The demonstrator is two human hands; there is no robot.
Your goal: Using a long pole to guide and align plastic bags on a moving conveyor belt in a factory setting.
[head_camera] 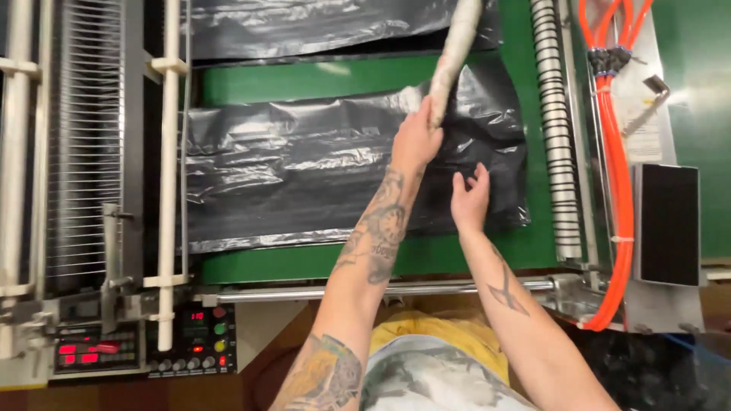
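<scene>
Black plastic sheet [304, 175] lies flat across the green conveyor bed [304, 80] at frame centre. Left hand [415, 141] has its grip closed around a pale wrapped rod [455, 53] slanting to the upper edge. Right hand [470, 199], fingers spread, presses the sheet's right portion.

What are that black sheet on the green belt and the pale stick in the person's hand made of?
The black sheet looks like thin plastic film: glossy, wrinkled, with bright glints along its creases. The pale stick, gripped by the left hand, looks dull and mottled, perhaps wrapped cardboard or wood; the view cannot settle it. The right hand rests flat on the film.
</scene>
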